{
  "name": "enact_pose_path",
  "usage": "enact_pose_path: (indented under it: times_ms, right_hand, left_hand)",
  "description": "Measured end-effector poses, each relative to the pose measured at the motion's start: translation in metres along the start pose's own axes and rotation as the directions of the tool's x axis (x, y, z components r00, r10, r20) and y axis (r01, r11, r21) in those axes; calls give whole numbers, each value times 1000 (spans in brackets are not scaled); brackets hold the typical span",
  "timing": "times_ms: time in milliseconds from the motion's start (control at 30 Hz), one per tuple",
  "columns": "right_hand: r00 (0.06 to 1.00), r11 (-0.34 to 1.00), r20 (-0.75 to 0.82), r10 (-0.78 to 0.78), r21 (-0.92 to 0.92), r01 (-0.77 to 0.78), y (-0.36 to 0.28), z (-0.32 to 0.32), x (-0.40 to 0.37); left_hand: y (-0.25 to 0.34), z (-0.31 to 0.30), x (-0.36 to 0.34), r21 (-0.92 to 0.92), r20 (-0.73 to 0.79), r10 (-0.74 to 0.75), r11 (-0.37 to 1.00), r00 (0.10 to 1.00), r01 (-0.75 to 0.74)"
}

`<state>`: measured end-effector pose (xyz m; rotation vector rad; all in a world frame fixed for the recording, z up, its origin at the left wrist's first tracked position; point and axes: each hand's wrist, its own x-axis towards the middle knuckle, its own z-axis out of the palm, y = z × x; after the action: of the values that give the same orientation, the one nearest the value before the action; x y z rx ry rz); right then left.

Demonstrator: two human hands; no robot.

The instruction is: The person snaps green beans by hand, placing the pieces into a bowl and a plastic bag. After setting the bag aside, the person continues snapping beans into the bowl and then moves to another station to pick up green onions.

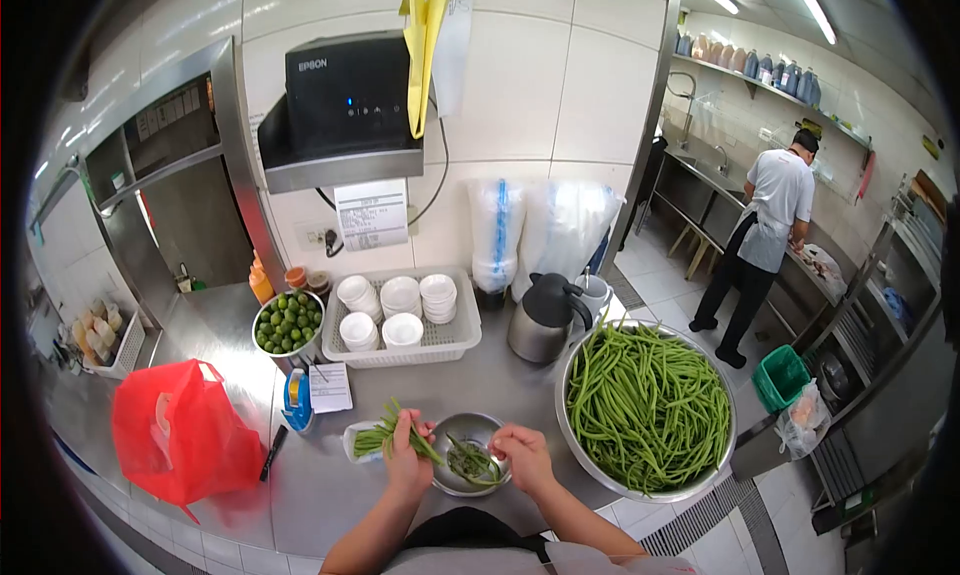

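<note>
My left hand (pixel 408 457) is closed around a small bunch of green beans (pixel 377 437), whose ends stick out on both sides of the fingers. Under that bunch sits a small white container (pixel 350 441), mostly covered. Between my hands stands a small metal bowl (pixel 462 490) with green bean scraps (pixel 470 461) inside. My right hand (pixel 524 453) is at the bowl's right rim, fingers pinched together; what they hold, if anything, is too small to make out. To the right, a large metal bowl (pixel 728 450) is heaped with long green beans (pixel 650 405).
A red plastic bag (pixel 170 430), black marker (pixel 272 453) and tape dispenser (pixel 297 400) lie left. Behind are a bowl of small green citrus (pixel 289 322), a white basket (pixel 440 353) of small dishes and a thermal jug (pixel 540 325). A co-worker (pixel 775 210) stands at back right.
</note>
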<state>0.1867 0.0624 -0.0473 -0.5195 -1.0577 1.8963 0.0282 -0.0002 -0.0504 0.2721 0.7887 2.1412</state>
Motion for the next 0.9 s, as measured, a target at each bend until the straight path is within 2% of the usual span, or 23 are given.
enact_pose_path:
  times_ms: [33, 67, 100, 133, 167, 200, 233, 300, 333, 400, 433, 500, 533, 567, 600, 633, 700, 733, 800, 833, 900]
  right_hand:
    - [994, 902, 102, -26, -426, 67, -12, 6, -6]
    - [980, 627, 197, -7, -763, 158, -21, 8, -8]
    - [923, 303, 383, 42, -885, 354, -18, 3, -4]
    - [922, 302, 386, 38, -883, 358, -15, -1, -11]
    - [919, 0, 372, 132, -927, 376, -13, -2, -21]
    - [918, -303, 331, 217, -872, 386, -14, -2, -26]
    - [917, -305, 337, 216, -868, 391, -11, -5, -27]
    - [891, -215, 278, 358, -904, 369, -5, -13, -28]
    - [890, -217, 279, 360, -903, 371, -2, -16, -26]
    - [889, -80, 261, 376, -947, 311, 2, -19, -22]
    - [888, -83, 262, 377, -946, 314, 0, -18, -21]
    - [918, 30, 313, 245, -948, 316, -7, -13, -19]
    - [916, 26, 317, 247, -947, 321, -14, -9, -18]
    - [919, 132, 384, 94, -919, 371, -22, -3, -17]
    - [902, 228, 427, -66, -874, 430, -31, 2, -14]
    - [901, 228, 429, -65, -872, 432, -38, 9, -12]
    - [945, 453, 314, -89, -832, 319, -48, 18, -8]
    - [945, 453, 314, -91, -832, 320, -49, 17, -8]
    - [910, 353, 405, -84, -842, 408, -51, 12, -3]
    - [908, 350, 408, -91, -841, 413, -49, 7, -1]
    - [849, 183, 519, -100, -829, 529, -41, -1, -2]
  left_hand:
    - [4, 2, 0, 36, -2, -73, 997, 997, 73]
    - [8, 4, -1, 71, -9, -148, 986, 989, 148]
    - [11, 8, -5, 84, 5, -181, 980, 984, 180]
    - [12, 5, -4, 85, 9, -177, 981, 984, 175]
    - [12, -1, -3, 118, 61, -236, 966, 970, 228]
    - [12, -3, -3, 152, 112, -293, 949, 950, 275]
    - [12, -3, -3, 149, 114, -287, 952, 951, 269]
    - [13, -2, -9, 306, 171, -333, 913, 927, 272]
    - [12, -1, -12, 302, 170, -331, 914, 928, 271]
    - [11, 1, -15, 373, 214, -345, 894, 914, 251]
    - [11, 2, -16, 370, 215, -342, 895, 915, 248]
    - [11, 4, -16, 640, 236, -347, 758, 908, 124]
    - [8, 4, -18, 636, 236, -342, 762, 909, 122]
    - [3, 6, -19, 691, 410, -216, 707, 886, -147]
    - [1, 7, -20, 684, 581, -113, 604, 806, -409]
    - [5, 9, -20, 684, 580, -110, 603, 807, -409]
    - [15, 16, -23, 832, 540, -385, 376, 749, -408]
    - [16, 16, -24, 832, 542, -384, 376, 748, -409]
    - [18, 17, -22, 851, 520, -291, 260, 803, -456]
    - [20, 17, -21, 847, 526, -287, 259, 801, -463]
    - [25, 14, -20, 836, 547, -246, 202, 800, -509]
